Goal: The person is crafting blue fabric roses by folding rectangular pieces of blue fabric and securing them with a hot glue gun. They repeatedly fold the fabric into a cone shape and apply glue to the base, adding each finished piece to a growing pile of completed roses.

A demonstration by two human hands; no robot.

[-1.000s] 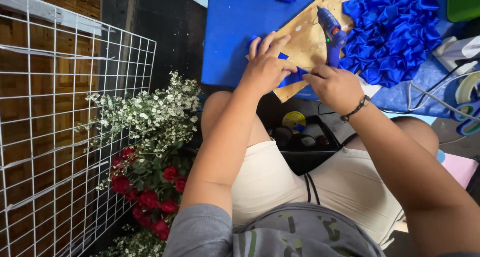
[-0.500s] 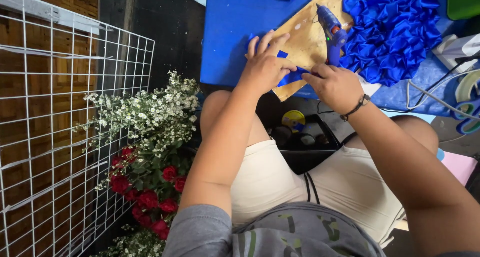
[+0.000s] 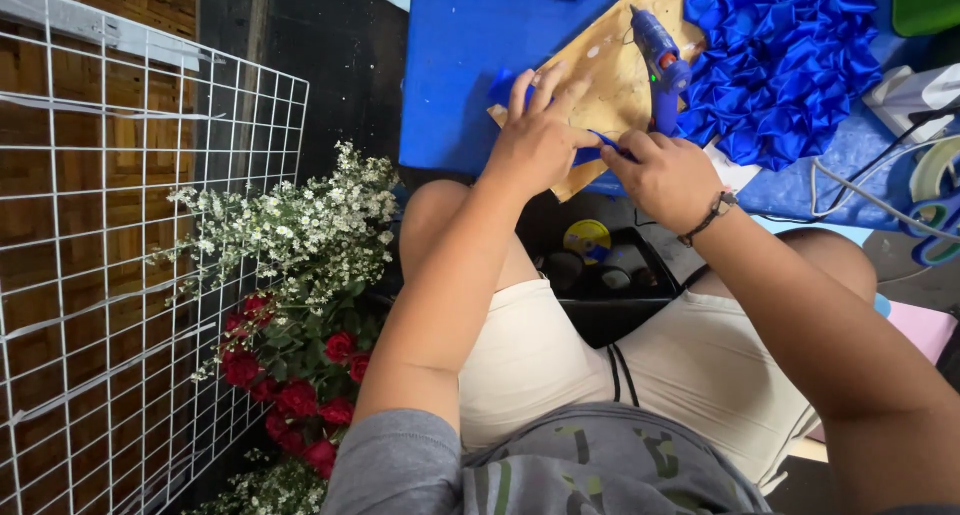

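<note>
Pressing flat since a second ago, the left hand (image 3: 538, 140) now meets the right hand (image 3: 665, 175), both pinching a blue ribbon strip (image 3: 600, 147) at the wooden board's (image 3: 610, 75) near edge.

Bright, even light; sharp focus.

Two hands work at the table's near edge: one left hand (image 3: 540, 140), one right hand (image 3: 665, 175). One blue glue gun (image 3: 655, 50) stands on one wooden board (image 3: 610, 85). One white wire grid (image 3: 120, 275). One bracelet (image 3: 710, 217).
</note>
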